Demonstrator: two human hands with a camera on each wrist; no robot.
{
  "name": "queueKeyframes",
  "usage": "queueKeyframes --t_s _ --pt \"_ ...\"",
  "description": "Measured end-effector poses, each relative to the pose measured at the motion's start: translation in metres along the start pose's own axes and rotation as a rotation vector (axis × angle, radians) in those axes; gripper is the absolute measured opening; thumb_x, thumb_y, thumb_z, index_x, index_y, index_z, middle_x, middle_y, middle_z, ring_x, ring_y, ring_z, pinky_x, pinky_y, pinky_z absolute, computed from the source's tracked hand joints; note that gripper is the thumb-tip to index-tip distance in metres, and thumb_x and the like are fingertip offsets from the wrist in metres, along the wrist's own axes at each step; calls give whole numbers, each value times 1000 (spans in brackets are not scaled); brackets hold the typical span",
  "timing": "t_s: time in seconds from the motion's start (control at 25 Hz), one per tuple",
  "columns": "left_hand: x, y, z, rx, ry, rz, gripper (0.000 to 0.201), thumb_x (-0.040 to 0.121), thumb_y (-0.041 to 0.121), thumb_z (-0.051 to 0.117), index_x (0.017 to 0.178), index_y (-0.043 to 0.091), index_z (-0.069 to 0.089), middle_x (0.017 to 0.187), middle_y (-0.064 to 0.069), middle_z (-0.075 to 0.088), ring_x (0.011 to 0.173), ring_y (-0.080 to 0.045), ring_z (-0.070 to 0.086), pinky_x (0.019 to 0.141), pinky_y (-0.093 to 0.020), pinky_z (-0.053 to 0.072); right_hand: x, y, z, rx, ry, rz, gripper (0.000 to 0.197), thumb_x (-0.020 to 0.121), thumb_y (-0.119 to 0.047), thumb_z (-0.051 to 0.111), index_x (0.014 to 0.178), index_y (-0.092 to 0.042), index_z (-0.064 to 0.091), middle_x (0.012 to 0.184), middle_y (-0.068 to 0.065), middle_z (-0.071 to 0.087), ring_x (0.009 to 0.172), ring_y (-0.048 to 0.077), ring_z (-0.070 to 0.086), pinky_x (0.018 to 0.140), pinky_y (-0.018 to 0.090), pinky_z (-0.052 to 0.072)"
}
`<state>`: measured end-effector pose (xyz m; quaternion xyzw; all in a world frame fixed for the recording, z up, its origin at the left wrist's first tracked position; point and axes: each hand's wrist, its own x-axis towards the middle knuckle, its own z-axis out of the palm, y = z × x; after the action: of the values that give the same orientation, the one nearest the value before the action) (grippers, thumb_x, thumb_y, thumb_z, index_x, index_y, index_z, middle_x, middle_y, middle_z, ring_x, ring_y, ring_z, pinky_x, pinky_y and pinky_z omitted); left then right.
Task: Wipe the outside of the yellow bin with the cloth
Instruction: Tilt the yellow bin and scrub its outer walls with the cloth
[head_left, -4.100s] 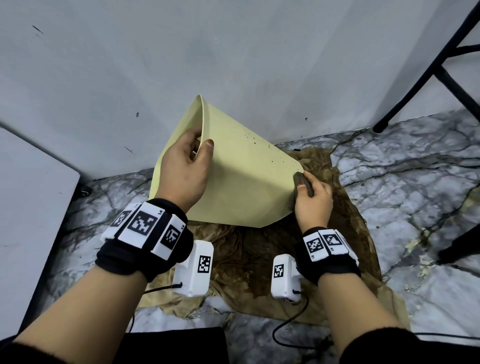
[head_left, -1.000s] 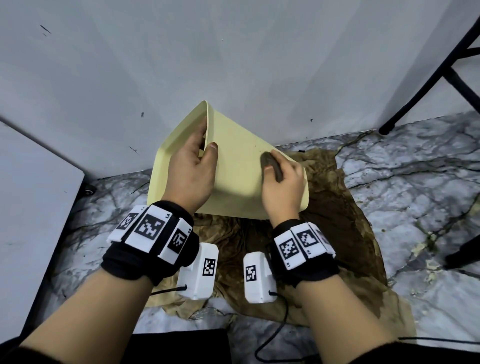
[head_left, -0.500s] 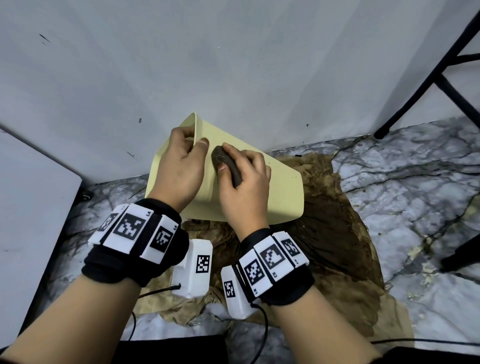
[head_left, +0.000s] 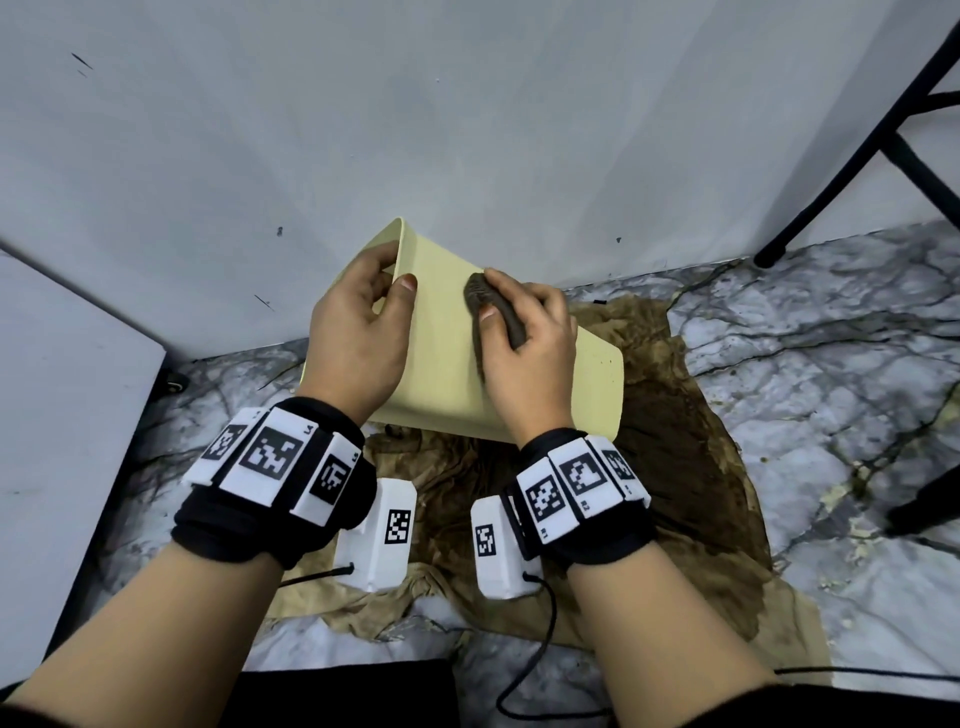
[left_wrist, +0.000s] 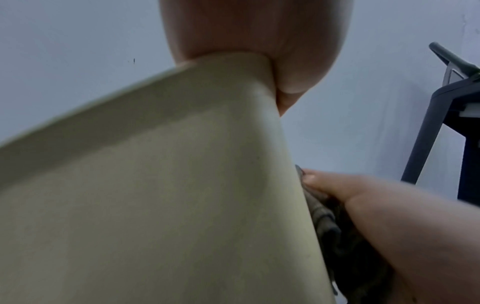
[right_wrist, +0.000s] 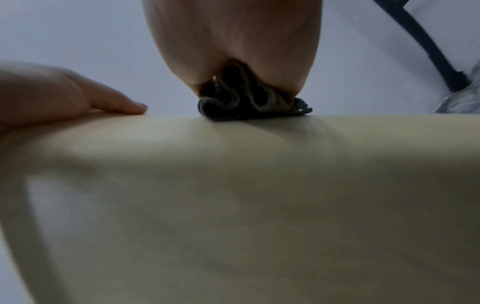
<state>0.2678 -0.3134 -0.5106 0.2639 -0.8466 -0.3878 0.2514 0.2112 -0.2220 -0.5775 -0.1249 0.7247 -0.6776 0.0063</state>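
Over on the left stands a pale panel (head_left: 62, 441) against the grey wall (head_left: 467, 104), with marbled floor (head_left: 810, 332) below. The left hand (head_left: 358, 332) clamps the rim of the yellow bin (head_left: 441, 374) — fingers hooked inside the opening, thumb pressed on the outer face. The bin lies tipped on its side, mouth toward the wall and upper left, base toward the right, resting over a stained brown sheet (head_left: 675, 467) spread on the floor. On to the middle: the right hand (head_left: 530, 353) curls around a dark, bunched cloth (head_left: 480, 296) and presses it flat against the bin's upper outer face, just beside the left thumb — the right wrist view shows the folds squeezed between fingers and plastic. Both wrists carry black bands with white marker tags, cables trailing toward the person. Far right, black furniture legs (head_left: 852, 150) stand by the wall, well apart from the bin.
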Motion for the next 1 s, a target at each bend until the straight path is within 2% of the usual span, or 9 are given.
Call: queueKeyframes --t_s 0.12,0.2,0.28,0.4,0.56,0.64,0.72,0.84,1.0 --pt "-1 1 -2 16 2 8 28 91 13 46 117 17 55 104 -16 63 63 12 50 58 1 34 7 16 -13 -7 6 87 31 86 -14 54 113 -24 62 111 2 48 112 22 39 98 19 29" --pt "-2 1 -3 11 0 4 28 91 13 45 118 16 54 104 -12 64 67 2 52 59 3 34 11 30 -24 -46 25 149 31 87 -15 52 115 -25 61 115 3 47 116 24 38 99 21 28" --pt "-2 2 -3 -17 -10 -7 29 91 13 45 119 16 54 91 0 60 74 -4 56 59 3 34 15 48 -37 -102 60 228 31 88 -15 50 116 -25 60 121 8 47 118 26 38 99 21 26" --pt "-1 1 -2 -34 -15 -20 29 91 13 46 118 15 55 76 14 53 64 5 54 58 1 35 18 70 -54 -120 122 360 32 88 -15 50 117 -24 59 126 12 45 121 32 41 108 30 29" --pt "0 1 -1 -39 -32 1 28 92 14 46 118 17 55 94 -9 65 62 12 52 58 2 35 15 74 -60 -122 175 444 32 90 -17 48 119 -25 57 129 10 44 123 32 37 103 28 28" --pt "0 1 -2 -28 -31 6 28 92 14 45 118 17 55 84 3 61 61 16 50 58 2 34 12 65 -56 -133 176 468 33 90 -17 46 121 -24 55 131 8 42 124 31 32 103 27 26" --pt "0 2 -2 -18 -27 3 28 91 14 45 117 17 55 75 17 53 61 19 50 58 3 34 9 53 -45 -137 157 434 35 90 -16 47 123 -23 54 132 7 41 122 30 31 101 26 25" --pt "-1 3 2 -11 -15 2 28 91 15 45 116 21 56 75 21 51 63 19 50 58 3 34 4 27 -22 -116 105 297 35 88 -14 50 122 -22 55 130 8 43 119 30 32 99 25 24" --pt "-2 3 5 12 -2 29 27 90 16 46 114 23 57 73 22 52 66 5 51 60 0 35 -5 -14 9 -79 56 22 35 84 -13 54 118 -20 58 119 12 49 108 28 39 88 16 19"
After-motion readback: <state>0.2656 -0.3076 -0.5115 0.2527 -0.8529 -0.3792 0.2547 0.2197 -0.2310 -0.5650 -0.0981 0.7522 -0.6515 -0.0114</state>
